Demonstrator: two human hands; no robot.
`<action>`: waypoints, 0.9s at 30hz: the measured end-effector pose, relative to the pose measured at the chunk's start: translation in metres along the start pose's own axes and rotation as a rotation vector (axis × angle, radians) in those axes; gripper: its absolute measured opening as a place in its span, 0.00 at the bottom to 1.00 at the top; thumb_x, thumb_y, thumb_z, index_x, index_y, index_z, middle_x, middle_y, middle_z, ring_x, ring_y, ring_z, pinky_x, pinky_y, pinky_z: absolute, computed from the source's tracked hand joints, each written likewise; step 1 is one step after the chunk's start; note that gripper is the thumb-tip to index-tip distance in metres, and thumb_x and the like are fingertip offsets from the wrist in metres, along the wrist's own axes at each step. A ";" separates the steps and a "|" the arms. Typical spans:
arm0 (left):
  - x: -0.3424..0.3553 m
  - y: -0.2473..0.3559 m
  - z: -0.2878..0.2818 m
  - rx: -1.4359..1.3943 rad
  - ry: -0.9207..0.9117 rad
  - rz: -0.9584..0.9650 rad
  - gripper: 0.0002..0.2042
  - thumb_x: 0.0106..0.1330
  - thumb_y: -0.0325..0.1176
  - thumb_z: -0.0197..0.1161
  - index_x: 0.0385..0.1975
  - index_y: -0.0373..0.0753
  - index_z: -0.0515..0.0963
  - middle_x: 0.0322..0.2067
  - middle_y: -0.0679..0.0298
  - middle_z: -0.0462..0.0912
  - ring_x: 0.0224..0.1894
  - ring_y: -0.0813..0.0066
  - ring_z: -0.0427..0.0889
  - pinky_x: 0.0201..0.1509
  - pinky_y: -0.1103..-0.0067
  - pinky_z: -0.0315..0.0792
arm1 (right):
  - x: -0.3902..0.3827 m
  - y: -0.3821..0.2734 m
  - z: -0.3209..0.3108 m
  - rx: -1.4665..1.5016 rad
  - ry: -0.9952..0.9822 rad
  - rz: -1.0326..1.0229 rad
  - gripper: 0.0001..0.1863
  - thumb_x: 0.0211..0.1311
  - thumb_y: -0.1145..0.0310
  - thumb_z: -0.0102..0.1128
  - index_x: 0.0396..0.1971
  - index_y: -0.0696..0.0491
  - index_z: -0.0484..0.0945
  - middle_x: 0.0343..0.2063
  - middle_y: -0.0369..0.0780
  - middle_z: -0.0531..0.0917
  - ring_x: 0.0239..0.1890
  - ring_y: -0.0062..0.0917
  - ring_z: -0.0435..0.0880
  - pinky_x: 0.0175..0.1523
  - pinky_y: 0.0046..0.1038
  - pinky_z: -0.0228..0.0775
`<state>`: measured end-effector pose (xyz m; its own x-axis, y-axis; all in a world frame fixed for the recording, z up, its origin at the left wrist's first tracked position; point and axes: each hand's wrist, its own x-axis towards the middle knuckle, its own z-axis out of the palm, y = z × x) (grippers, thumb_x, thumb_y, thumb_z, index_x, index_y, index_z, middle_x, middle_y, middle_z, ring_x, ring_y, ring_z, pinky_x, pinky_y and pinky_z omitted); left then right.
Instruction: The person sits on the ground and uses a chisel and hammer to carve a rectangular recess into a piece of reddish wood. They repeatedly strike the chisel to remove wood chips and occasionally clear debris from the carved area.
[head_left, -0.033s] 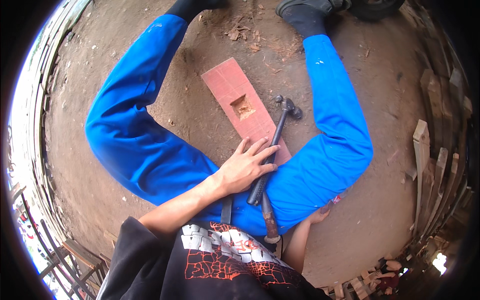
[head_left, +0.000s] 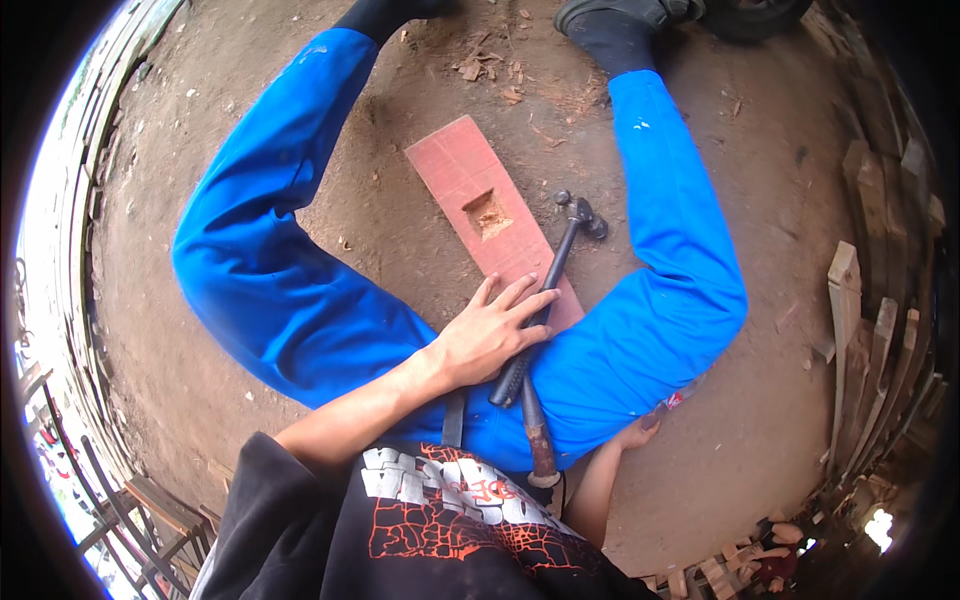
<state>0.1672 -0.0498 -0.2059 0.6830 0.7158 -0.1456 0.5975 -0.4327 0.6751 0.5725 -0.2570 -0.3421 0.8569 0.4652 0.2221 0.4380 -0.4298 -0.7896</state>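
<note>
My left hand lies with its fingers spread over the near part of a reddish board. A rectangular recess with rough, pale wood inside is cut into that board. The ball-peen hammer lies slanting across the board's right edge, head away from me, and my index finger and thumb rest across its handle. Beside the hammer's grip, a tool with a worn wooden handle lies in my lap; its far end is hidden. My right hand is low beside my right thigh, fingers mostly hidden.
My blue-trousered legs are bent on both sides of the board. Wood chips are scattered on the dirt floor ahead. Timber pieces stand along the right, with a wooden frame at lower left. A dark wheel is at the top.
The hammer's grip end has shifted very slightly left. Both hands and the board stay practically where they were.
</note>
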 end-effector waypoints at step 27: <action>-0.001 -0.013 0.003 0.028 0.069 0.045 0.17 0.62 0.33 0.55 0.52 0.49 0.78 0.65 0.57 0.63 0.69 0.53 0.61 0.65 0.59 0.65 | 0.201 -0.130 -0.015 -0.268 -0.123 -0.078 0.26 0.56 0.58 0.73 0.45 0.65 0.78 0.42 0.46 0.84 0.41 0.29 0.83 0.48 0.32 0.75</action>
<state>0.1600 -0.0459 -0.2169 0.6793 0.7311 -0.0644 0.5787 -0.4797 0.6595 0.6922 -0.1197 -0.1861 0.7856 0.5880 0.1928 0.5717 -0.5704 -0.5898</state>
